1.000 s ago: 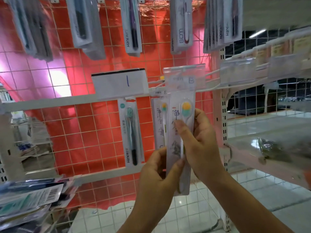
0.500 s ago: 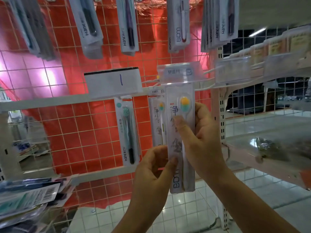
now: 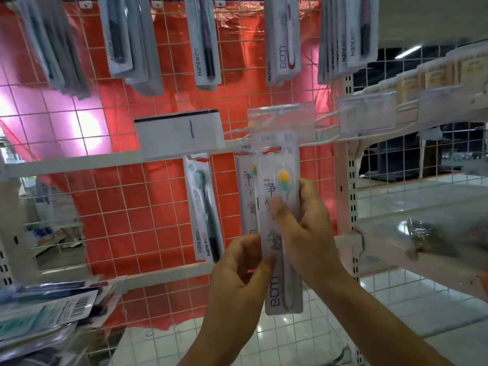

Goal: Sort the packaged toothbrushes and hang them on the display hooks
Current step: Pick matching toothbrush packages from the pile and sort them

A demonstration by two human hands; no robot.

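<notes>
A white BDM toothbrush pack with a yellow and green brush head hangs upright at a display hook under a clear price tag holder. My right hand grips the pack's middle, thumb across its front. My left hand pinches its lower left edge. A second pack of the same kind hangs just behind it. To the left a green Hane toothbrush pack hangs under a white label card.
Several more toothbrush packs hang from the top row of the white wire grid with red backing. A pile of loose packs lies at the lower left. A white metal shelf juts out at the right.
The pack has risen with both hands; its top now sits at the hook behind the clear tag holder. The camera has tilted slightly.
</notes>
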